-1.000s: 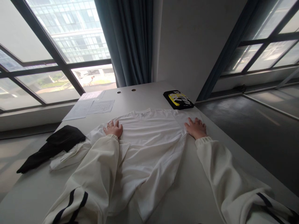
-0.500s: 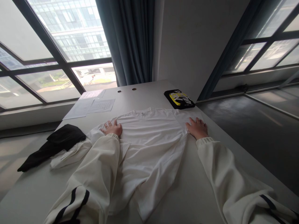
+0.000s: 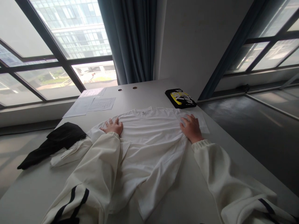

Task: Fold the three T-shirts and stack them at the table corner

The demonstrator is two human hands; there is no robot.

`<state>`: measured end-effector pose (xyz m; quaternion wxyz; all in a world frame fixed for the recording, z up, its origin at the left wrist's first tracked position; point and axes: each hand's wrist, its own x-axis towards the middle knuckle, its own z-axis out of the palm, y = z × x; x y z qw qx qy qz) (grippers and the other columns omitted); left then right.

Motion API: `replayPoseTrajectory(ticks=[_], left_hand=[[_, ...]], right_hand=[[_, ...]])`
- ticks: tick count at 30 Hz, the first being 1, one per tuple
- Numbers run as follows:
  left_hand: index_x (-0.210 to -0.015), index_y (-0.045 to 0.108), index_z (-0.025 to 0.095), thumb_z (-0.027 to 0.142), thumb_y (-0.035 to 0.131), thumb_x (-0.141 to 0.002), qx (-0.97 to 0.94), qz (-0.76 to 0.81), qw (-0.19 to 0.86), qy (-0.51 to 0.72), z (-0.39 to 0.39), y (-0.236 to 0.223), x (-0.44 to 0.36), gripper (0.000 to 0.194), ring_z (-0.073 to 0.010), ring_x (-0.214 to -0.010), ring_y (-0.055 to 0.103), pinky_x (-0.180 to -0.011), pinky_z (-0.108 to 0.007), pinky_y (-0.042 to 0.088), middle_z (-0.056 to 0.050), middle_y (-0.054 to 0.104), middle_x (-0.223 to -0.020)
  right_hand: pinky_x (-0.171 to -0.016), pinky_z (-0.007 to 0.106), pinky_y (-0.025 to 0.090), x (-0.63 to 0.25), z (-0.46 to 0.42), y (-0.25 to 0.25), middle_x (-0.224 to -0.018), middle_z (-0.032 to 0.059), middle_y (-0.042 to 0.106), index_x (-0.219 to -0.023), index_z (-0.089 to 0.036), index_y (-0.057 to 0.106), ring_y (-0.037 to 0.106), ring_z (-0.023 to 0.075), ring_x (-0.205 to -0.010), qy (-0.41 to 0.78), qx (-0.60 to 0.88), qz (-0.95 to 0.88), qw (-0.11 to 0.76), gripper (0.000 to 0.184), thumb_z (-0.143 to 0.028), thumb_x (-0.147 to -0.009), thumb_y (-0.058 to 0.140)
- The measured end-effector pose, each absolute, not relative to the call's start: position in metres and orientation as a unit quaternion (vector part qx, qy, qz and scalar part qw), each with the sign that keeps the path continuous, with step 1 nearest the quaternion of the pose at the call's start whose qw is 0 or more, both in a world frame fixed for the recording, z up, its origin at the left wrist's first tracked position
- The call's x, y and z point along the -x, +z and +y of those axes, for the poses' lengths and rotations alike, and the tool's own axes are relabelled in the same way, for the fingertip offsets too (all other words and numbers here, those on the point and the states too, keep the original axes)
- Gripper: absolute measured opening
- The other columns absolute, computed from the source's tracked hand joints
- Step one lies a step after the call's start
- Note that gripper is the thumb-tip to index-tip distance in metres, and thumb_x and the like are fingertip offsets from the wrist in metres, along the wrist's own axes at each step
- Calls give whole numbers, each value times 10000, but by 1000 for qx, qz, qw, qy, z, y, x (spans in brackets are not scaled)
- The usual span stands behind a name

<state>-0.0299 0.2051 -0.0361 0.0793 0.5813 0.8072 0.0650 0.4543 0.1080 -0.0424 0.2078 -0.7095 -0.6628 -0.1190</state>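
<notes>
A white T-shirt [image 3: 149, 130] lies spread on the table, its neckline toward the far end and its lower part wrinkled and skewed toward me. On its left shoulder area, as I see it, my left hand [image 3: 113, 126] rests with fingers spread. My right hand [image 3: 192, 127] lies palm down near the base of the right sleeve, its fingers also apart. Neither hand grips the cloth. Part of the shirt's left side is hidden under my left forearm.
The pale table [image 3: 191, 193] carries a folded black garment with yellow and white print [image 3: 180, 98] at the back right. A crumpled black cloth [image 3: 63, 137] and a white cloth [image 3: 71, 153] lie at the left. Paper sheets [image 3: 101, 104] are at the back left.
My right hand has slid a little left, from the sleeve toward the shirt's body, uncovering more of the sleeve. My left hand stays in about the same place.
</notes>
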Motion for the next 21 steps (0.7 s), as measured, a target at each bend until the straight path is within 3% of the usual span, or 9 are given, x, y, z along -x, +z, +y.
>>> replayPoseTrajectory(ticks=[6,9,13,18,21], left_hand=[[-1624,396,418,668,345,-973,-584,805,74,74,204,-37,32,699,-474,-1599,163,-1158,-845,69,-101,240,-1761],[-1584,484,326,597,384,-988,-602,791,53,93,202,-39,34,662,-433,-1573,262,-1220,-742,157,-136,333,-1718],[-1466,609,230,461,417,-1001,-640,760,15,114,196,-37,34,554,-366,-1506,395,-1239,-601,267,-178,471,-1620],[-1538,539,289,430,442,-1025,-656,742,44,132,180,-25,37,541,-341,-1524,377,-1276,-600,225,-126,528,-1584],[-1489,595,278,407,390,-1049,-661,723,37,197,149,-27,53,503,-321,-1543,361,-1288,-574,251,-107,502,-1608]], right_hand=[[-1280,525,233,-376,88,-41,-1476,127,623,-1239,-198,756,434,306,-1475,-75,579,-773,249,348,-298,-1024,501],[-1258,551,269,-359,80,-45,-1509,130,610,-1346,-217,712,493,309,-1429,-9,575,-794,196,392,-314,-1024,511],[-1244,580,286,-359,80,-53,-1627,140,493,-1500,-220,602,452,334,-1477,37,581,-801,144,501,-330,-1015,543],[-1190,534,402,-371,85,-55,-1443,157,659,-1315,-195,732,573,303,-1351,35,542,-807,232,377,-242,-981,566],[-1114,487,491,-377,83,-54,-1253,149,748,-1155,-184,792,646,284,-1213,26,525,-794,307,314,-172,-950,554]])
